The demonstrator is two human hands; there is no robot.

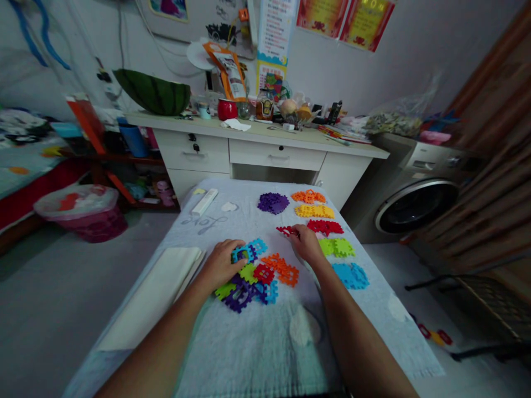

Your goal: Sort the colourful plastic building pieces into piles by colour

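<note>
My right hand point(306, 243) is closed on a red interlocking puzzle tile point(284, 231), held just left of a row of red tiles point(326, 226). My left hand point(224, 263) rests at the upper left of a mixed pile, its fingers and thumb curled around a blue tile point(244, 253). Purple tiles point(239, 297), green tiles point(248, 273), a red tile point(264, 273) and orange tiles point(282, 268) lie in that pile. Sorted by colour farther off are purple tiles point(272, 203), orange tiles point(308, 196) and yellow tiles point(314, 210). Green tiles point(338, 247) and blue tiles point(350, 275) sit beside my right forearm.
A pale cloth point(265, 354) covers the table. On its left lie a folded white cloth point(153, 298) and a white power strip point(204, 202). Behind stands a white desk point(274, 155) with a cut watermelon point(153, 93). A washing machine point(410, 182) is at right, a pink bin point(85, 213) at left.
</note>
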